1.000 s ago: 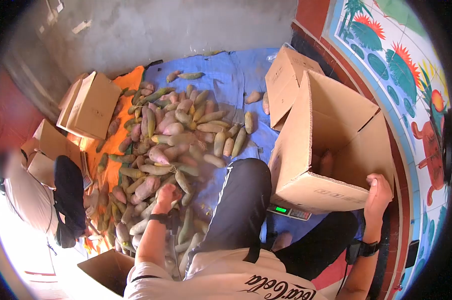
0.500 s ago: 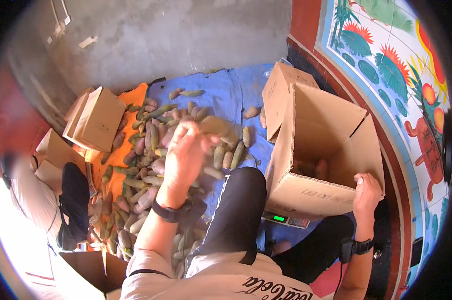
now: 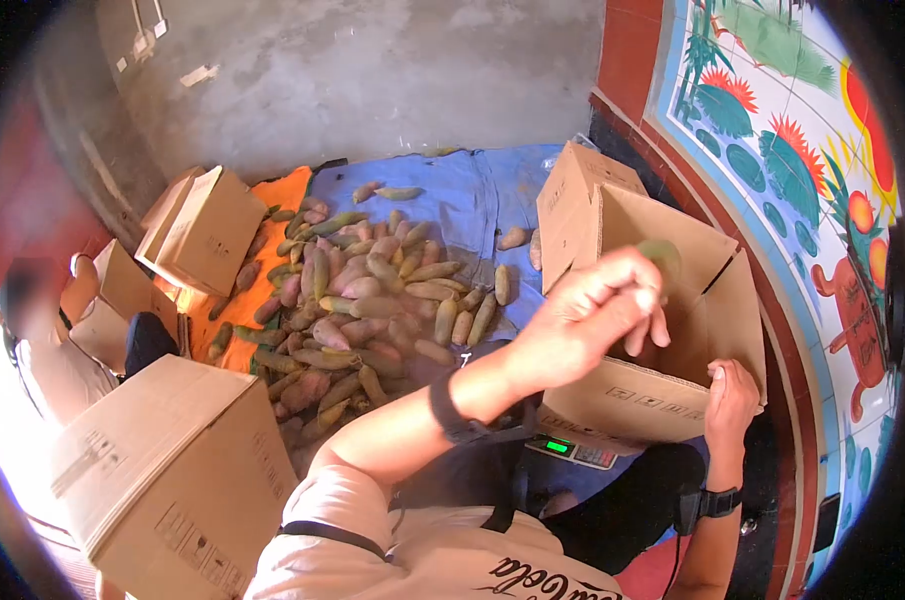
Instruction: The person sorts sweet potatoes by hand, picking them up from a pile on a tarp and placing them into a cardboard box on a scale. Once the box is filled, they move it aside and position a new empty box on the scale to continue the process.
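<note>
While the right hand [image 3: 732, 398] is clamped on the near rim of the open box [image 3: 627, 400], the left hand [image 3: 590, 322] hangs over the box's mouth with its fingers curled. A blurred greenish tuber [image 3: 660, 257] shows right at those fingers, on their far side; whether they are closed on it, I cannot tell. Beyond the left forearm, to the left of that hand, spreads the tuber pile [image 3: 357, 290]; below the hand, at the box's base, sits a scale [image 3: 572, 452].

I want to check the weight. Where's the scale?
In the head view, the scale is right of centre, its green-lit display just below the open box whose near rim the right hand holds.
</note>
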{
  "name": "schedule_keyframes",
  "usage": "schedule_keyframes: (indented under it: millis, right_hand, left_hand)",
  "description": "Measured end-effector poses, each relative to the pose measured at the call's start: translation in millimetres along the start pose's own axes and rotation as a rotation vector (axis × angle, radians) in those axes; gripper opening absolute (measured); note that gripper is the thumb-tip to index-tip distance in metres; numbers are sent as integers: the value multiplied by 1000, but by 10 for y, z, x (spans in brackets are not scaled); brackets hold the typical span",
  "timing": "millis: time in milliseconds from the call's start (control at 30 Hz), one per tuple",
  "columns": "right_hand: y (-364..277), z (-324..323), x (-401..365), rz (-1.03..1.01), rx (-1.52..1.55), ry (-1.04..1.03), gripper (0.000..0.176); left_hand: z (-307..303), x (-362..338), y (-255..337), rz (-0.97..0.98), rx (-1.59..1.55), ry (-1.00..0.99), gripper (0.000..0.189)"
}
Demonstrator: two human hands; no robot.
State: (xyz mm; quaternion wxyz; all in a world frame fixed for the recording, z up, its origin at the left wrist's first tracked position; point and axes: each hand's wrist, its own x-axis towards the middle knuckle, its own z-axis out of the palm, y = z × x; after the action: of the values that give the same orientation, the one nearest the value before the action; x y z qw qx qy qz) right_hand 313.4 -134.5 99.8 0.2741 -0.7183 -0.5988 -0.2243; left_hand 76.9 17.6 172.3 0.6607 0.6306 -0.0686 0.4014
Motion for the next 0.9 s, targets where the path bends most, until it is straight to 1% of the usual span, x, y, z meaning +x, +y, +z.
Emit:
schedule_keyframes:
  millis: [33, 67, 200, 233, 267, 333, 367, 400, 467, 500, 567, 600, 667, 733, 800, 867, 900]
  right_hand:
    - [-10, 1, 3, -4, 2, -1, 18]
    - [-20, 2, 5, 1, 3, 7, 18]
    - [-14, 14, 6, 18, 23, 5, 18]
    - [-18, 12, 7, 14, 24, 3, 18]
    - [-21, 6, 8, 10, 7, -2, 18]
    - [-27, 12, 8, 4, -5, -14, 18]
    - [-23, 18, 5, 9, 13, -11, 19]
    - [-13, 21, 6, 13, 30, -8, 19]
    - [17, 21, -7, 18, 24, -11, 20]
    - [20, 22, -9, 29, 19, -7, 20]
    - [-2, 13, -2, 24, 28, -18, 21]
    - [-6, 8, 3, 17, 36, -24, 22]
    - [1, 15, 3, 22, 30, -18, 23]
    - [0, 30, 4, 26, 20, -9, 23]
    - [28, 37, -9, 51, 17, -13, 23]
    - [-1, 33, 6, 43, 21, -24, 23]
    - [-6, 27, 11, 35, 21, -31, 23]
  left_hand:
    - [15, 7, -65, -64, -2, -47, 13]
    - [40, 9, -196, -75, -7, -61, 9]
    - [44, -42, -524, -118, 376, -101, 6]
    - [44, -74, -583, -136, 444, -91, 5]
    - [37, -100, -633, -135, 444, -87, 5]
    - [30, -146, -685, 65, 743, -100, 3]
    - [41, -161, -706, 116, 719, -81, 8]
    - [62, -179, -660, 111, 718, -74, 8]
    - [64, -246, -536, 152, 657, 47, 15]
    - [16, -294, -505, 151, 657, 51, 15]
    - [-101, -423, -443, 251, 766, 147, 19]
    - [-182, -519, -439, 195, 807, 185, 20]
    - [-400, -725, -514, 137, 911, 336, 19]
    - [-631, -978, -553, -49, 873, 484, 18]
    - [-916, -1272, -664, -168, 894, 563, 18]
    - [-1100, -1527, -751, -367, 602, 752, 16]
    - [-1220, -1693, -817, -395, 709, 764, 16]
